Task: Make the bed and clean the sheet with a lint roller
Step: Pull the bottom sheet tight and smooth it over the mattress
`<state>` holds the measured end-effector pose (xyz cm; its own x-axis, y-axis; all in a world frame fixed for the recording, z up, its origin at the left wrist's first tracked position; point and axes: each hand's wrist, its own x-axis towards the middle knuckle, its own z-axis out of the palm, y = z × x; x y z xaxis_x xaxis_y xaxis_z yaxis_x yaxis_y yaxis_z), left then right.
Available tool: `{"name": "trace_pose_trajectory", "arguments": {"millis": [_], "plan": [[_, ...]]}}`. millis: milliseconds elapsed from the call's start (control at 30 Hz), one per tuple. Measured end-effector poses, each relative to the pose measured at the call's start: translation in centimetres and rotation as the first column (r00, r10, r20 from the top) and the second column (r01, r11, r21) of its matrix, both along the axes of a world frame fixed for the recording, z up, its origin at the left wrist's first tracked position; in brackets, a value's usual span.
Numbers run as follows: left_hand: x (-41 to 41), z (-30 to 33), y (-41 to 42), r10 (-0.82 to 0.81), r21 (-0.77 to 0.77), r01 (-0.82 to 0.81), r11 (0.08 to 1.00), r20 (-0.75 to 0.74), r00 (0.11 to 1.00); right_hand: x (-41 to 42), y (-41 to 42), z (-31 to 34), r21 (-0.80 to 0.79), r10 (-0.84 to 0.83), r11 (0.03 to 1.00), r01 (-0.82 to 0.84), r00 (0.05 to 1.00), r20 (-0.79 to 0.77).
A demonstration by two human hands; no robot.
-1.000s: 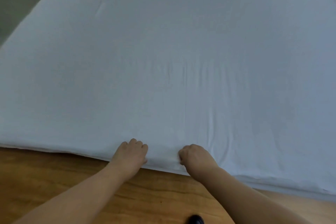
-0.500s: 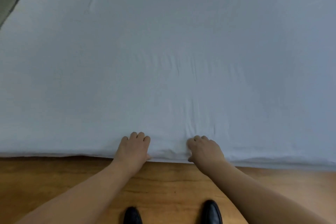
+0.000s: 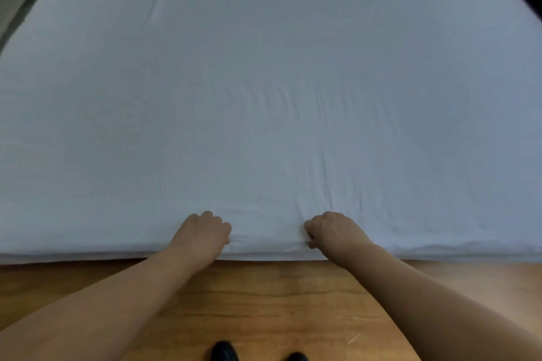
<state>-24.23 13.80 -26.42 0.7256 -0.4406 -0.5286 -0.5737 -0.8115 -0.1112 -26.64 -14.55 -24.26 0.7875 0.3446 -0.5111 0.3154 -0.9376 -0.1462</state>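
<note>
At the near edge of the bed, both hands are bunched on the white sheet point(image 3: 264, 82): left hand point(image 3: 202, 233) and right hand point(image 3: 333, 231) each grip a fold. Looks like the pull-it-taut stage; next probably tuck it under. No lint roller in view.

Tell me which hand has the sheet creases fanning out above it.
The right hand: creases in the sheet run up from it. Above the left hand the cloth lies smoother.

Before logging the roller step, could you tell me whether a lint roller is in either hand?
No, both hands grip only the white bedsheet.
</note>
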Motion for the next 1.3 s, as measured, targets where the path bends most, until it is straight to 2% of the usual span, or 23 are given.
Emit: {"name": "trace_pose_trajectory", "arguments": {"millis": [100,267,433,500,667,967,1200,1300], "plan": [[0.9,0.3,0.4,0.021,0.046,-0.021,0.999,0.015,1.000,-0.4,0.0,1.0,0.013,0.058,0.998,-0.059,0.998,0.015],[1.2,0.7,0.4,-0.143,0.020,0.144,0.989,-0.049,0.988,-0.6,0.3,2.3,-0.002,0.099,0.995,-0.099,0.995,0.004],[1.1,0.8,0.7,-0.082,0.000,0.082,0.997,-0.009,0.997,-0.5,-0.1,2.5,0.045,0.082,0.996,-0.080,0.996,-0.034],[1.1,0.6,0.7,-0.104,-0.009,0.104,0.995,0.000,0.995,-0.5,-0.5,2.4,0.069,0.074,0.995,-0.072,0.997,-0.031],[1.5,0.7,1.1,-0.154,-0.094,0.151,0.984,-0.032,0.987,-0.9,-0.6,2.1,0.069,0.066,0.995,-0.065,0.998,-0.013],[2.0,2.0,1.2,-0.210,-0.126,0.195,0.973,-0.116,0.971,-0.9,-1.2,2.1,0.120,0.056,0.991,-0.053,0.998,-0.019],[2.1,3.2,1.1,-0.215,-0.060,0.208,0.976,-0.151,0.965,-1.1,-0.9,1.6,0.096,0.063,0.993,-0.070,0.996,0.069],[0.5,2.8,0.1,-0.212,0.017,0.224,0.975,-0.256,0.943,-2.4,-0.3,0.6,0.080,0.069,0.995,-0.067,0.997,-0.025]]}}
